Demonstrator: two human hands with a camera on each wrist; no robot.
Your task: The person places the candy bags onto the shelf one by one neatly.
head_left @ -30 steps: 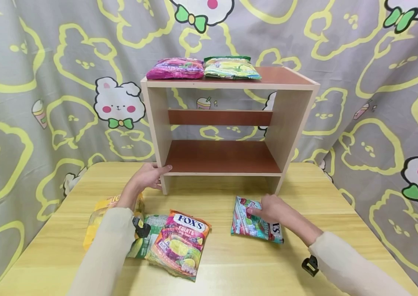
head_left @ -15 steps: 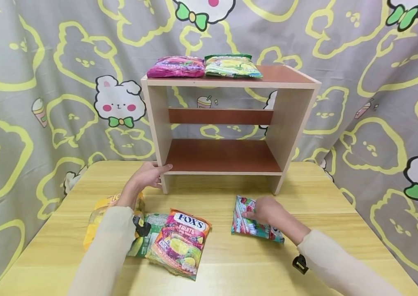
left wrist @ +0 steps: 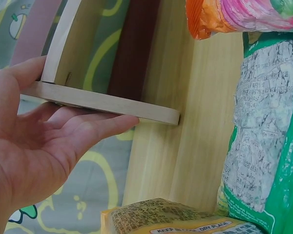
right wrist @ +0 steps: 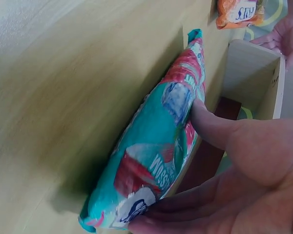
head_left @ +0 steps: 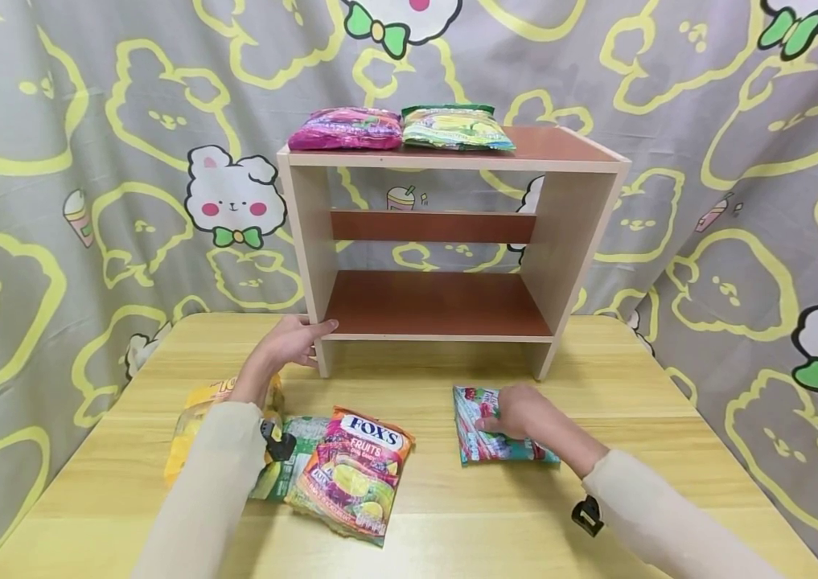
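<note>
My right hand (head_left: 530,414) grips a teal and red candy bag (head_left: 471,442) lying on the table in front of the shelf. In the right wrist view the thumb presses on the face of the bag (right wrist: 151,141), and the other fingers reach its near end, their tips partly hidden. My left hand (head_left: 293,342) holds the left side panel of a small wooden shelf (head_left: 310,233), low down near the lower board. The left wrist view has the thumb on one side of the panel edge (left wrist: 102,100) and the fingers along the other.
A pink candy bag (head_left: 347,130) and a green one (head_left: 455,129) lie on the shelf top. On the table's left are an orange FOX'S bag (head_left: 354,482), a green bag (head_left: 281,474) beneath it and a yellow bag (head_left: 187,434). A patterned curtain (head_left: 727,177) hangs behind.
My right hand has shifted slightly left on the teal candy bag. The bag has turned a little, its lower edge now nearer level. My left hand keeps its place on the shelf.
</note>
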